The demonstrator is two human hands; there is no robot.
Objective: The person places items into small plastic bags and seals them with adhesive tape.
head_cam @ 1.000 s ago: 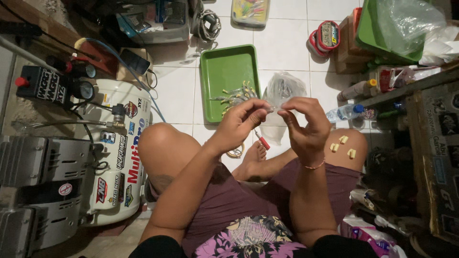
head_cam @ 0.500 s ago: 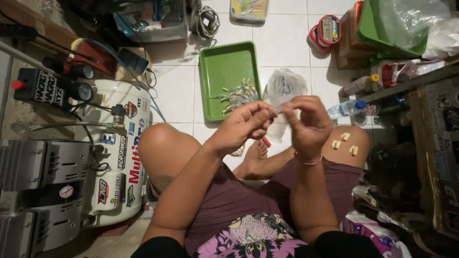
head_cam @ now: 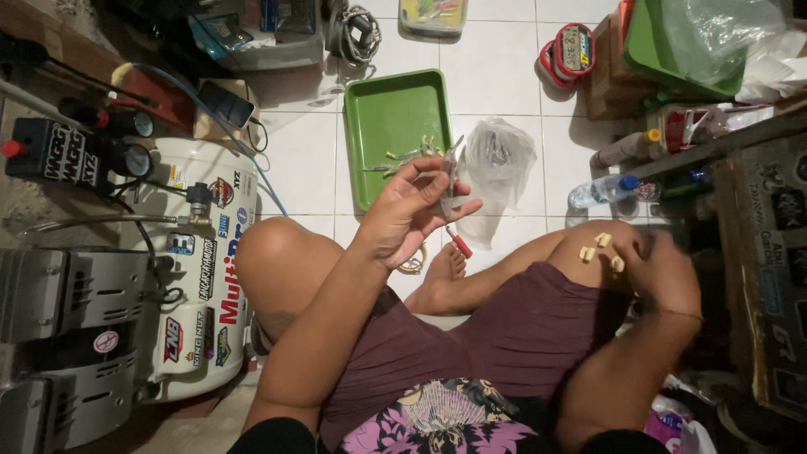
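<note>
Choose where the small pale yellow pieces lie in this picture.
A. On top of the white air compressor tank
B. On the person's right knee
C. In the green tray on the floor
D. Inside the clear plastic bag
B: three small pale yellow pieces rest on the bare right knee, and the right hand reaches to them beside the knee.

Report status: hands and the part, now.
Left hand pinching thin metal part. Right hand at cream caps on knee. Nothing between them.
</note>
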